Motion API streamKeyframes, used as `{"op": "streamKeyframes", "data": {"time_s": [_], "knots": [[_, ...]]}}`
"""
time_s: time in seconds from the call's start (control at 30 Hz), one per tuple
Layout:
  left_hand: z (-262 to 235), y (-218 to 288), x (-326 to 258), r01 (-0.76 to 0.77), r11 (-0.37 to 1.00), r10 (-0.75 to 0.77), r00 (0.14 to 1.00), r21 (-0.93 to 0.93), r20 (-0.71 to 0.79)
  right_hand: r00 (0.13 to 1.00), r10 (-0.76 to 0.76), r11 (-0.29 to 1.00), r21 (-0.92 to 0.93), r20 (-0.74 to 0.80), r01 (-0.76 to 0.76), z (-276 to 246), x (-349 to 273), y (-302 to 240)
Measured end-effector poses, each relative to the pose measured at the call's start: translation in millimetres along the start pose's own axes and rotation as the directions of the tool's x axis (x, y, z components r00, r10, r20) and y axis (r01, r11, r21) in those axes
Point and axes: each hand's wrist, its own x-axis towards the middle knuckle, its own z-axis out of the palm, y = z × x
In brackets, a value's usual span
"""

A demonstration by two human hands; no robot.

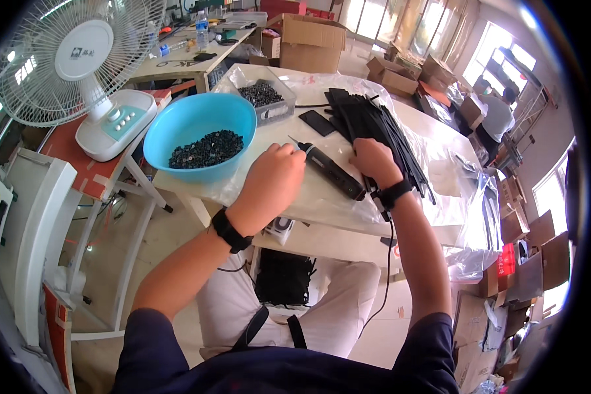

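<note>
My left hand [276,172] is over the table's near side with its fingers curled inward; whatever they hold is hidden beneath them. Close to its fingertips is the thin tip of a black electric screwdriver [335,173], which lies slantwise on the plastic-covered table. Bent fingers also show on my right hand [376,161], at the near left edge of a pile of long flat black strips [361,111]. What it grips, if anything, I cannot make out. To the left, a light blue basin [246,115] holds many small black parts [207,151].
Behind the basin stands a clear plastic box [279,113] of small dark pieces. A black phone-like slab [316,122] lies beside the strips. A white fan [85,59] rises at the left. A black cord [389,276] hangs by my right forearm. Cardboard boxes [312,43] stand beyond.
</note>
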Motion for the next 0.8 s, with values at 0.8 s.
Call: {"op": "streamKeyframes", "data": {"time_s": [0.8], "knots": [[153, -45, 158, 0.092, 0.952, -0.182, 0.938, 0.292, 0.296, 0.960, 0.257, 0.612, 0.787, -0.114, -0.071, -20, -64, 71]]}}
